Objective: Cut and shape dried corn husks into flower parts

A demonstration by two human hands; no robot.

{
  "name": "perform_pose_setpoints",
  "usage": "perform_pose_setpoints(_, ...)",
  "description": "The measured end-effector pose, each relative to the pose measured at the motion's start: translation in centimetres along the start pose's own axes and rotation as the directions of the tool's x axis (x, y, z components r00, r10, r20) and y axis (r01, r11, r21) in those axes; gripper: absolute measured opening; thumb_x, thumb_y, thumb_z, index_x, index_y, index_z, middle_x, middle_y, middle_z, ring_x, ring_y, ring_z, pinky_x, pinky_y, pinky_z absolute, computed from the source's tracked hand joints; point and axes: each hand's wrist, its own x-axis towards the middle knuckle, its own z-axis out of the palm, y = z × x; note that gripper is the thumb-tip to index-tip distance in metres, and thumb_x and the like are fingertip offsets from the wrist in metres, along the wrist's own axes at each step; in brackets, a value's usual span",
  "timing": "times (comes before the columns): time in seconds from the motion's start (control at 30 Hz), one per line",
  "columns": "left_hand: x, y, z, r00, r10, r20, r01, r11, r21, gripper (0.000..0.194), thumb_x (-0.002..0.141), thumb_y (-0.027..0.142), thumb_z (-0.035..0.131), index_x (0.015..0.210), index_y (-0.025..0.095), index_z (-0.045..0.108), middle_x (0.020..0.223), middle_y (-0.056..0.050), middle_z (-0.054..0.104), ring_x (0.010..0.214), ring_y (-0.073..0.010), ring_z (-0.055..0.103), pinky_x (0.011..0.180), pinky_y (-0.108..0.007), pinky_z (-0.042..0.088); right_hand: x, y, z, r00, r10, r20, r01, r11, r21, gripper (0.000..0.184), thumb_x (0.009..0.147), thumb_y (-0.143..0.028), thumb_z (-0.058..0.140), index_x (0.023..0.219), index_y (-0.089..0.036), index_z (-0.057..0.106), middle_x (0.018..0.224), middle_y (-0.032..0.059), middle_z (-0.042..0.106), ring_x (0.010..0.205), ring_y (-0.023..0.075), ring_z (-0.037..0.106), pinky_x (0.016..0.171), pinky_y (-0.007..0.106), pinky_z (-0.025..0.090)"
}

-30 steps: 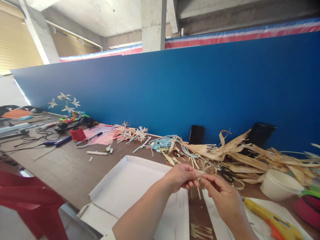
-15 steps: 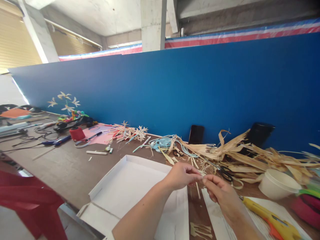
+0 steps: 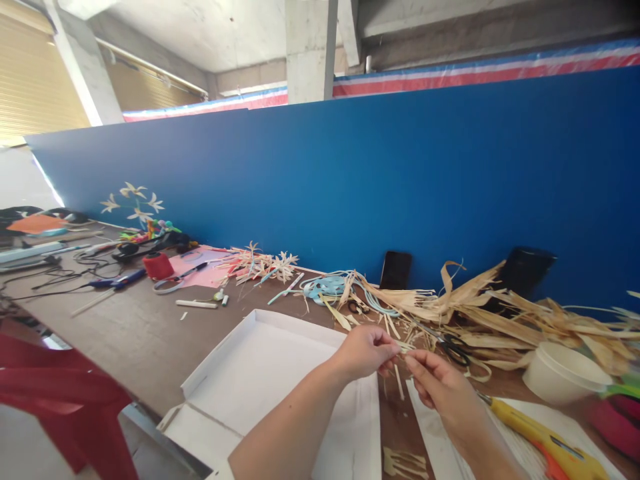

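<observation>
Both my hands meet above the table's near edge. My left hand pinches one end of a thin strip of dried husk. My right hand pinches the other end with thumb and forefinger. The strip is short and pale, held level between the fingertips. Below the hands lies a shallow white cardboard box lid. A heap of dried husk leaves is spread just behind the hands, with black-handled scissors lying in it.
A white bowl and a yellow-orange glue gun are at the right. Two dark phones lean on the blue partition. Farther left lie a red thread spool, pink paper, finished husk flowers and cables. A red chair stands at lower left.
My hands stay pinched on the strip and have shifted slightly right and down in the picture. The view has drifted a little; nothing on the table has moved.
</observation>
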Motion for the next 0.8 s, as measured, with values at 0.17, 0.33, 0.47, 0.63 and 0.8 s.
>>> perform_pose_setpoints(0.17, 0.0, 0.06, 0.33, 1.0, 0.013, -0.013, -0.013, 1.0, -0.007, 0.019, 0.068, 0.03, 0.061, 0.067, 0.012, 0.056, 0.057, 0.001, 0.053, 0.048, -0.0068, 0.048, 0.045, -0.02, 0.045, 0.23, 0.21, 0.08, 0.987, -0.116, -0.114, 0.089, 0.972, -0.218, 0.028, 0.07, -0.045, 0.058, 0.079, -0.018, 0.059, 0.044, -0.0047, 0.051, 0.039, 0.0104, 0.044, 0.038, 0.022, 0.03)
perform_pose_setpoints(0.33, -0.1, 0.27, 0.52, 1.0, 0.009, -0.02, -0.01, 1.0, -0.018, 0.02, 0.066, 0.032, 0.062, 0.067, 0.012, 0.057, 0.058, 0.001, 0.054, 0.049, -0.0071, 0.048, 0.047, -0.021, 0.045, 0.01, -0.16, 0.2, 0.976, -0.139, -0.169, 0.093, 0.963, -0.252, 0.025, 0.07, -0.044, 0.059, 0.074, -0.02, 0.054, 0.049, -0.0023, 0.058, 0.037, 0.0117, 0.05, 0.035, 0.021, 0.031)
perform_pose_setpoints(0.47, 0.09, -0.17, 0.44, 0.998, 0.052, -0.037, -0.052, 0.999, 0.002, 0.021, 0.067, 0.033, 0.061, 0.069, 0.012, 0.058, 0.057, 0.001, 0.054, 0.049, -0.0077, 0.049, 0.05, -0.022, 0.045, 0.12, 0.15, 0.04, 0.982, -0.14, -0.131, 0.106, 0.966, -0.234, 0.029, 0.071, -0.044, 0.059, 0.085, -0.019, 0.06, 0.052, -0.0011, 0.06, 0.04, 0.0125, 0.051, 0.036, 0.021, 0.031)
perform_pose_setpoints(0.63, 0.14, -0.52, 0.43, 0.995, 0.084, -0.049, -0.081, 0.995, 0.056, 0.02, 0.069, 0.032, 0.06, 0.071, 0.012, 0.061, 0.055, 0.002, 0.053, 0.048, -0.0076, 0.049, 0.052, -0.023, 0.046, 0.24, 0.2, -0.12, 0.982, -0.132, -0.132, 0.098, 0.965, -0.242, 0.036, 0.072, -0.046, 0.058, 0.092, -0.017, 0.062, 0.052, -0.0008, 0.059, 0.046, 0.0138, 0.053, 0.038, 0.022, 0.031)
perform_pose_setpoints(0.8, -0.23, 0.17, 0.69, 0.999, 0.038, 0.012, -0.037, 0.999, -0.019, 0.018, 0.07, 0.028, 0.059, 0.073, 0.011, 0.063, 0.061, -0.001, 0.056, 0.053, -0.0077, 0.052, 0.054, -0.023, 0.048, 0.06, -0.32, -0.47, 0.972, -0.17, -0.164, 0.114, 0.946, -0.303, 0.033, 0.073, -0.048, 0.056, 0.086, -0.018, 0.064, 0.051, -0.0002, 0.059, 0.048, 0.0139, 0.054, 0.04, 0.022, 0.033)
